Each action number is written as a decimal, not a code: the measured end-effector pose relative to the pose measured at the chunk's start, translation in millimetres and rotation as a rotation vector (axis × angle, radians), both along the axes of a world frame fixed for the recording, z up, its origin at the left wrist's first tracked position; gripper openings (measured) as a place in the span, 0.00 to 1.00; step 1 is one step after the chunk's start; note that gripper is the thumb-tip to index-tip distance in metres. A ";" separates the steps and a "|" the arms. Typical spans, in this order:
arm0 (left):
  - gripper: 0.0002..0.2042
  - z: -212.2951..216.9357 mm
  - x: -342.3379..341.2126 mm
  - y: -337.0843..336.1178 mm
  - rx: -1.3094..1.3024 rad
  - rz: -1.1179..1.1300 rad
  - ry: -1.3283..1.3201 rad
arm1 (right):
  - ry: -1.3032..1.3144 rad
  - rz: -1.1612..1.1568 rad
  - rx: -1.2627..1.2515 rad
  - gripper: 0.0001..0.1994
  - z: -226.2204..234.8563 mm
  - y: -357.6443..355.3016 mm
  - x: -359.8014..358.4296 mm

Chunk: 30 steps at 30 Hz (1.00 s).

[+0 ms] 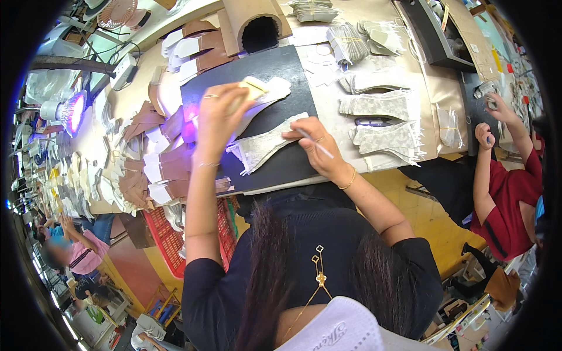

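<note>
Over a black mat (275,64), my left hand (218,120) is raised with its fingers closed on a small pale yellow piece (254,88), blurred so that its kind is unclear. Beneath and beyond it lies a white curved cut piece (278,92). A stack of mottled grey cut pieces (266,145), shaped like shoe parts, rests on the mat nearer to me. My right hand (322,149) grips a slim pale pen-like stick (319,147) and its fingertips reach the right end of that stack.
More grey stacks (374,105) stand to the right, brown and white pieces (170,167) to the left. A lamp with purple light (73,113) juts in at left. A red basket (165,234) sits below the table edge. A co-worker in a red top (508,205) works at far right.
</note>
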<state>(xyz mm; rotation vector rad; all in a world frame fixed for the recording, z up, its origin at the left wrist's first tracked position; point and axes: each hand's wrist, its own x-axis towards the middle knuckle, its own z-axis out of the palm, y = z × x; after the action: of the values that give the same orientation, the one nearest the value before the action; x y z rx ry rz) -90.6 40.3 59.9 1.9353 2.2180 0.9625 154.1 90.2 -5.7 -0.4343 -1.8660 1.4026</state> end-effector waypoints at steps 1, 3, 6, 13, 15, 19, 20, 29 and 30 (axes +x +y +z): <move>0.13 -12.2 8.5 7.7 -0.103 -0.005 0.051 | 0.073 -0.007 -0.135 0.21 1.4 -1.1 1.3; 0.12 -25.6 21.8 6.1 -0.087 -0.022 0.061 | 0.034 -0.115 -0.109 0.22 4.3 7.0 8.4; 0.12 -30.8 44.2 -16.8 -0.070 -0.070 -0.115 | -0.047 -0.224 -0.115 0.22 7.9 17.1 22.8; 0.12 -41.3 79.3 -33.7 -0.038 -0.118 -0.049 | -0.090 -0.180 -0.190 0.23 2.3 15.5 23.9; 0.12 -43.4 81.7 -32.3 -0.039 -0.116 -0.063 | -0.112 -0.181 -0.195 0.24 1.9 14.0 24.4; 0.12 -44.7 83.2 -30.2 -0.032 -0.129 -0.056 | -0.087 -0.206 -0.171 0.23 2.6 14.0 22.6; 0.12 -44.7 83.3 -30.2 -0.031 -0.127 -0.054 | -0.085 -0.221 -0.157 0.22 3.3 13.9 22.0; 0.11 -43.9 86.6 -28.9 -0.042 -0.126 -0.006 | -0.289 -0.138 0.324 0.05 18.3 28.2 18.7; 0.11 -43.3 87.0 -28.8 -0.042 -0.124 -0.006 | -0.287 -0.126 0.357 0.05 19.9 29.5 17.3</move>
<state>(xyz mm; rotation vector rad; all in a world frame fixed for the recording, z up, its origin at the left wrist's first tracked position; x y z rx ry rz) -3.6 11.4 16.6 2.0209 2.0691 0.8967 171.4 119.7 14.2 -0.5830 -2.2233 0.9338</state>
